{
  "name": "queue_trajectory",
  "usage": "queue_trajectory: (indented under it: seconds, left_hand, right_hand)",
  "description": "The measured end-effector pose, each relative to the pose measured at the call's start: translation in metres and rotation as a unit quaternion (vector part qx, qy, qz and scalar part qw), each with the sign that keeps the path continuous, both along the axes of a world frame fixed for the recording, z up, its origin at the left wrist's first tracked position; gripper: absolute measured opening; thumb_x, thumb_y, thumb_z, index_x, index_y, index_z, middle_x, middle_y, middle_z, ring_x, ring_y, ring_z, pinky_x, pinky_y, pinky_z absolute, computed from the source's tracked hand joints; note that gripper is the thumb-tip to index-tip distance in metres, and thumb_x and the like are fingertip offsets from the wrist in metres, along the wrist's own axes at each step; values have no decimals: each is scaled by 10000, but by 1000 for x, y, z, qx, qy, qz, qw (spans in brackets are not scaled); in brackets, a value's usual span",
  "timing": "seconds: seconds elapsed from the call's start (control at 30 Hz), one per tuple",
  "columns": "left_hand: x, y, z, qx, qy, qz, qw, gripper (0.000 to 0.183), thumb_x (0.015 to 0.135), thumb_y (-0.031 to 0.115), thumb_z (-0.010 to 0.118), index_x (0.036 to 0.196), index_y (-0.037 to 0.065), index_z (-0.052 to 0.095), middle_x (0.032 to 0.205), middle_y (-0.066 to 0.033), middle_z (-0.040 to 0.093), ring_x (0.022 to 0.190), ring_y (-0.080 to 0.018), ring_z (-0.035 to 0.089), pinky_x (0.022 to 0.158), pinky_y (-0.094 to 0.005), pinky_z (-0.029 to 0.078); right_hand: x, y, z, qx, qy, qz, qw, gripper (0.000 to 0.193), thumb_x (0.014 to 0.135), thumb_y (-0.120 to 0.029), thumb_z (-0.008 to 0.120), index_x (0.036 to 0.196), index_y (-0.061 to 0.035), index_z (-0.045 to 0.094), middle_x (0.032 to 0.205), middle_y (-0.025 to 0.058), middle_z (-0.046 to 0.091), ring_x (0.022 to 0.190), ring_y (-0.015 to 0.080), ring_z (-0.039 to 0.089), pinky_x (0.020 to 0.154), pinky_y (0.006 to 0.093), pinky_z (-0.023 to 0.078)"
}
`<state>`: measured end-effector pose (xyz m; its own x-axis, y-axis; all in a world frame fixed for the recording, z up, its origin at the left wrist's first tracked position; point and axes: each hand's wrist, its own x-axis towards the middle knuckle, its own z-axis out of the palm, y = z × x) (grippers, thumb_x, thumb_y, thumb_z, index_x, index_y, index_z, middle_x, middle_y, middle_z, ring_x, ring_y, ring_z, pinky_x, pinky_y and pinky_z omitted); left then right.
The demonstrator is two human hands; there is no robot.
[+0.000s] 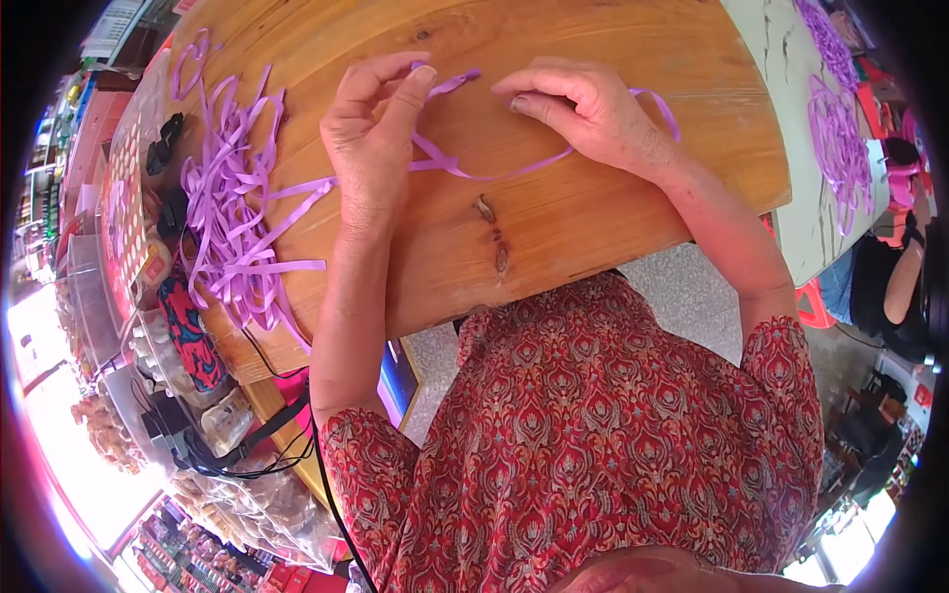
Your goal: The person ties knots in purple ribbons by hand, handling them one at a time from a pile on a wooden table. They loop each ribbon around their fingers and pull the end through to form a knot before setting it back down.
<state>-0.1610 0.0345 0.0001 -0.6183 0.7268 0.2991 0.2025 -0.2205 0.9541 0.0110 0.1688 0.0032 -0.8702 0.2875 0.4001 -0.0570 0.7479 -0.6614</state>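
Observation:
My left hand [381,124] is closed above the wooden table, thumb and forefinger pinching a thin purple ribbon [494,178]. A short length of it with a dark, knotted-looking tip juts from the pinch toward my right hand. Farther right, my right hand [583,109] has its fingers loosely bent, with a small gap between thumb and fingertips and nothing visible there. The ribbon runs behind this hand and loops out beyond its wrist side; whether the palm touches it is hidden. To the left lies a tangled heap of purple ribbon [232,198].
The wooden tabletop [563,222] has its near edge at my body. Past its right side, a pale table [791,119] carries more purple ribbon bundles [840,148]. Black cables and plastic bags [257,514] crowd the lower left. Another person's arm [902,277] shows at the far right.

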Motion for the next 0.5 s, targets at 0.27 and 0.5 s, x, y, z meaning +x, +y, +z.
queue_trajectory:
  seconds: [0.27, 0.5]
  left_hand:
    - [-6, 3, -6, -17, 13, 30, 999, 132, 798, 9, 669, 929, 20, 671, 876, -14, 577, 732, -66, 546, 667, -188, 449]
    - [-3, 0, -7, -31, 52, 64, 996, 62, 797, 30, 670, 854, 8, 666, 804, -36, 617, 719, -100, 564, 644, -226, 467]
  right_hand:
    - [-8, 7, 3, -137, -2, -11, 990, 178, 875, -52, 577, 1043, -16, 623, 920, 66, 654, 841, 129, 614, 769, 247, 481]
    - [-29, -8, 17, 52, 22, 8, 998, 196, 830, -52, 613, 1023, -13, 622, 870, 109, 617, 786, 226, 615, 695, 291, 486]
